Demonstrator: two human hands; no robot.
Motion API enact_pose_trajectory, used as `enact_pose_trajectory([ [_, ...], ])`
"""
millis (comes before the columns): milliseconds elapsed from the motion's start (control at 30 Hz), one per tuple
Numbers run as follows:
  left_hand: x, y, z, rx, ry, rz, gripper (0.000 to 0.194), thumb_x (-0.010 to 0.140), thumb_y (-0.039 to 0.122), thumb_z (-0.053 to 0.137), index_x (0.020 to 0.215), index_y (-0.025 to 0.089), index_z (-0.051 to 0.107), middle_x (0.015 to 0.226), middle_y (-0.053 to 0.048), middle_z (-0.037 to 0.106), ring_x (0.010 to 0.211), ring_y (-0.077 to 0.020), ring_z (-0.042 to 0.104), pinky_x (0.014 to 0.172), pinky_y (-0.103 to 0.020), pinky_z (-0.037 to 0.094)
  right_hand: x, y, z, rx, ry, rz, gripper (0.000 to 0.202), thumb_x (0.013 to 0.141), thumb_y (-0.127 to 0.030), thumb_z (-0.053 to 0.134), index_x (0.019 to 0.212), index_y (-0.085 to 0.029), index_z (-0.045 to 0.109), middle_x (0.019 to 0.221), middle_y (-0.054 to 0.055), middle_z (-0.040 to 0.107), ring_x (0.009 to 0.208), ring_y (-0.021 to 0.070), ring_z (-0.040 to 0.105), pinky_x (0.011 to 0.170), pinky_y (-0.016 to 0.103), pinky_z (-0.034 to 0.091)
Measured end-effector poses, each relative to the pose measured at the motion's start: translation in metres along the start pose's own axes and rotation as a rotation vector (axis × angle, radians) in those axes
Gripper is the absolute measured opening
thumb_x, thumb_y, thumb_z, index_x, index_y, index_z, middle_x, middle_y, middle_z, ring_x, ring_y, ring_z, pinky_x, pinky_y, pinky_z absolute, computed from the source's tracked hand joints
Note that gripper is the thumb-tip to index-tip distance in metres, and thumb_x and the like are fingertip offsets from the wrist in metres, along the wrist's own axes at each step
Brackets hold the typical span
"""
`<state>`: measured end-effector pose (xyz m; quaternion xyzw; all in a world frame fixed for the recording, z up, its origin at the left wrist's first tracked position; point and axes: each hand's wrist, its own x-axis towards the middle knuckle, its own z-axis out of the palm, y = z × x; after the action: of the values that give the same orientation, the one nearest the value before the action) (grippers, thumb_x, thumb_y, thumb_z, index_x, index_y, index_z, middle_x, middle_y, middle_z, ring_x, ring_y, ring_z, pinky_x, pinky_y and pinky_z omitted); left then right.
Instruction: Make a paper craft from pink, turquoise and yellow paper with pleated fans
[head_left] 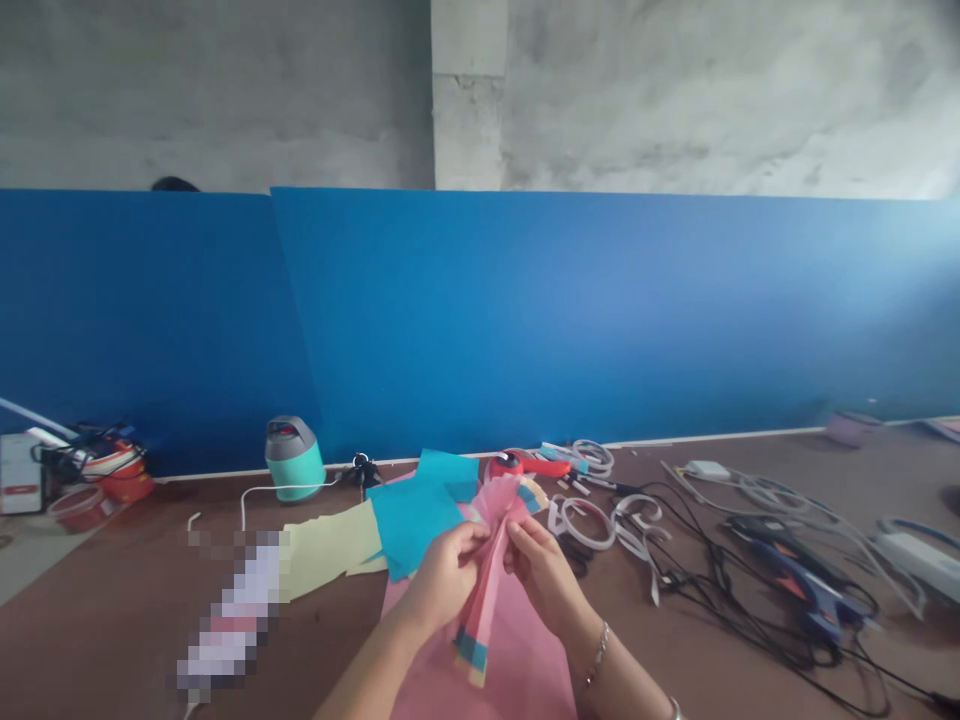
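Observation:
Pleated pink paper (pixel 489 585), fanned out at the top and ending below in blue and cream bands, is pinched at its upper part between my two hands. My left hand (pixel 452 568) grips it from the left, thumb and fingers closed on the folds. From the right, my right hand (pixel 541 562) pinches the same folds; a silver bracelet circles that wrist. Beneath lies a flat pink sheet (pixel 525 660) on the brown table. Just beyond my left hand are blue paper sheets (pixel 420 510) and pale yellow sheets (pixel 330 545).
A teal-and-grey container (pixel 295 465) stands at the blue partition (pixel 525 320). Behind my hands lies a red tape dispenser (pixel 544 467). On the right are a blue glue gun (pixel 814 590), black cords and white cables (pixel 589 522). A red bucket (pixel 127 480) sits far left.

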<state>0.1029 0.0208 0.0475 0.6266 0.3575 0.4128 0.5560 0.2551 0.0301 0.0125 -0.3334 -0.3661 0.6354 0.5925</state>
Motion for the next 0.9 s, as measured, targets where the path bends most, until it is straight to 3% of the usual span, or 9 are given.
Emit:
enact_pose_trajectory([
  [267,0.0,-0.001,0.0,-0.029,-0.046,-0.007,0.024,0.077,0.022,0.063,0.099,0.015,0.066,0.095,-0.011,0.071,0.089,-0.0235,0.065,0.083,-0.033,0.047,-0.001,-0.007,0.002,0.117,-0.045,0.127,0.03,0.065,-0.037,0.077,0.084,-0.018,0.064,0.06,-0.005,0.053,0.048,0.0063,0.043,0.05,0.02,0.035],
  [433,0.0,-0.007,0.0,0.025,-0.083,0.054,0.026,0.075,0.016,0.059,0.101,0.016,0.066,0.099,-0.009,0.069,0.091,-0.0216,0.063,0.086,-0.032,0.046,0.002,-0.001,-0.004,0.031,-0.012,0.07,0.028,0.067,-0.041,0.075,0.08,-0.019,0.064,0.061,-0.004,0.053,0.052,0.0083,0.044,0.053,0.021,0.035],
  [600,-0.004,0.001,-0.002,0.075,-0.092,0.045,0.025,0.074,0.015,0.056,0.096,0.016,0.067,0.095,-0.006,0.069,0.091,-0.0209,0.062,0.086,-0.031,0.046,0.004,0.006,-0.01,-0.039,-0.032,0.029,0.028,0.072,-0.042,0.071,0.089,-0.021,0.065,0.076,-0.001,0.059,0.065,0.0114,0.05,0.059,0.022,0.037],
  [700,-0.005,0.005,-0.001,0.132,-0.039,0.005,0.018,0.078,0.022,0.051,0.082,0.015,0.067,0.08,-0.003,0.068,0.084,-0.0197,0.061,0.078,-0.028,0.045,0.002,0.004,-0.007,-0.049,-0.036,0.044,0.028,0.072,-0.043,0.07,0.088,-0.021,0.065,0.071,-0.002,0.056,0.061,0.0105,0.048,0.058,0.022,0.036],
  [800,-0.004,0.003,0.004,0.228,0.091,-0.02,0.022,0.08,0.033,0.053,0.07,0.016,0.062,0.07,-0.001,0.065,0.073,-0.0179,0.06,0.068,-0.025,0.044,0.0,0.002,-0.002,-0.055,-0.019,0.043,0.028,0.07,-0.043,0.072,0.085,-0.02,0.065,0.066,-0.004,0.052,0.056,0.009,0.043,0.054,0.022,0.033],
  [900,-0.002,-0.002,0.011,0.339,0.219,0.004,0.012,0.073,0.028,0.059,0.068,0.017,0.06,0.071,-0.001,0.066,0.072,-0.0178,0.061,0.068,-0.024,0.043,-0.002,0.001,0.0,-0.076,-0.018,0.004,0.027,0.069,-0.042,0.072,0.08,-0.019,0.064,0.063,-0.005,0.049,0.052,0.0076,0.038,0.052,0.022,0.031],
])
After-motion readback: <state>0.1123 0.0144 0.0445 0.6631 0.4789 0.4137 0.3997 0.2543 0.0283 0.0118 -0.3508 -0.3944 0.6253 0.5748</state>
